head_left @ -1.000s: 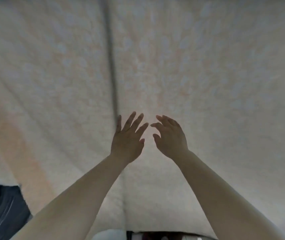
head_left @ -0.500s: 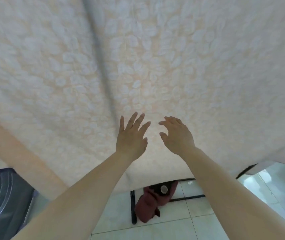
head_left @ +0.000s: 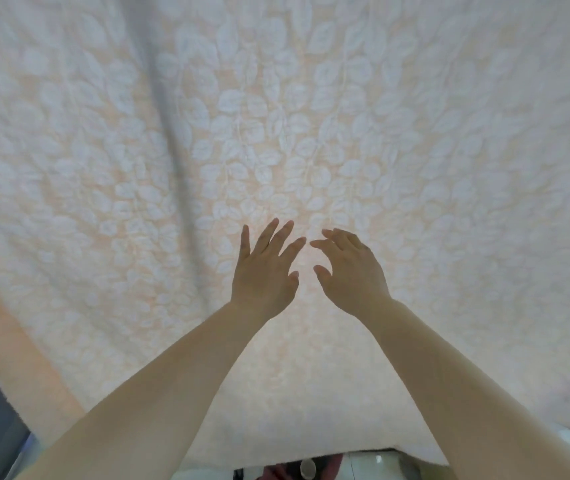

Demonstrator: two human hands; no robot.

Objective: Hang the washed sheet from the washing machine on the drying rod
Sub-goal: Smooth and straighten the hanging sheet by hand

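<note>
Head view: the leaf-patterned sheet (head_left: 311, 116) hangs spread in front, filling the frame, the rod out of sight. The left hand (head_left: 262, 271) and right hand (head_left: 352, 271), side by side with loose fingers gripping nothing, reach for it, probably to smooth it.

Matt peach cloth sheet (head_left: 311, 133), raised leaf texture, glossy floor tiles (head_left: 373, 462)

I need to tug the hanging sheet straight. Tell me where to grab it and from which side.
Grip the sheet at its free bottom hem, coming from below near the fold. The face hangs flat, offering fingers nothing to pinch; both hands, left hand and right hand, are open before it.
</note>
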